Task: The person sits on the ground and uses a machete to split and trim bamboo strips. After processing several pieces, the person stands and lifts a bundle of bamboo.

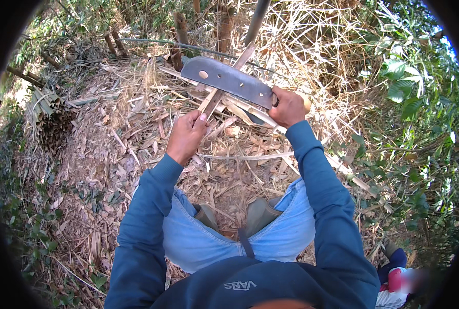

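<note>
pinching the near end of a wooden strip (pixel 213 103): left hand (pixel 187 137), fingers closed, above leaf-littered ground (pixel 98 159). right hand (pixel 289 107): fingers wrapped around handle of knife (pixel 227 81); broad dark blade crosses over strip, contact unclear. farther off: upright stalks (pixel 224 31).

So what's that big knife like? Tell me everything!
The big knife has a broad, dark, metal-looking blade with a rounded end, one larger hole and smaller spots along it. The right hand holds its handle, whose pale, wood-looking end pokes out. The blade slants up to the left, crossing over a bamboo-like strip; touching or not, I can't tell.
</note>
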The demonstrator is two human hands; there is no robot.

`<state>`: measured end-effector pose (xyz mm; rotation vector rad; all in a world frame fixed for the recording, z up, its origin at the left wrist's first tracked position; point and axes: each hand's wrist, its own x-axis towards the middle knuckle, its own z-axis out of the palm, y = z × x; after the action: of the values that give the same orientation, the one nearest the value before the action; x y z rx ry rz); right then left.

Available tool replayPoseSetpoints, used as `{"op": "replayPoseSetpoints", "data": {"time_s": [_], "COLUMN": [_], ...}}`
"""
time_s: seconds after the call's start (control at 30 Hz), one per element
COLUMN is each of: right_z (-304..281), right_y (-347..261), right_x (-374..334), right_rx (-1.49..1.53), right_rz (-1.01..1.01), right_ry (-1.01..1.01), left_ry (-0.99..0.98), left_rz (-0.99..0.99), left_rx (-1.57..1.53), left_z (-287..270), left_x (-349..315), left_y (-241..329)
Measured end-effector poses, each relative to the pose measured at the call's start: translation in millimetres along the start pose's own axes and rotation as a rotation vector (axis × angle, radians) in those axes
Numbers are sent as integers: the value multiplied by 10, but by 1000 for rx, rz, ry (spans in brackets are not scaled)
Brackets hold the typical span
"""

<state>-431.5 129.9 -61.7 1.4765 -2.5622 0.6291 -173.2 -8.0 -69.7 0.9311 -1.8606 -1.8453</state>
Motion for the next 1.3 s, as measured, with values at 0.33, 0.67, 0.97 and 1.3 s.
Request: {"op": "replayPoseSetpoints", "data": {"time_s": [0.33,0.67,0.97,1.3], "right_z": [-40,9,-30,-51], "right_y": [-162,-99,-15,-165], "right_x": [-212,-203,-287,-283], "right_rx": [166,173,129,153], "right_rz": [1,39,-65,-53], "right_ry": [13,-58,7,-66], "left_ry": [113,55,109,117], "left_rz": [75,73,67,54], "left_rx": [145,132,194,94], "left_z": [213,489,596,593], "left_x": [11,-163,-71,-106], "left_y": [26,-2,112,105]}}
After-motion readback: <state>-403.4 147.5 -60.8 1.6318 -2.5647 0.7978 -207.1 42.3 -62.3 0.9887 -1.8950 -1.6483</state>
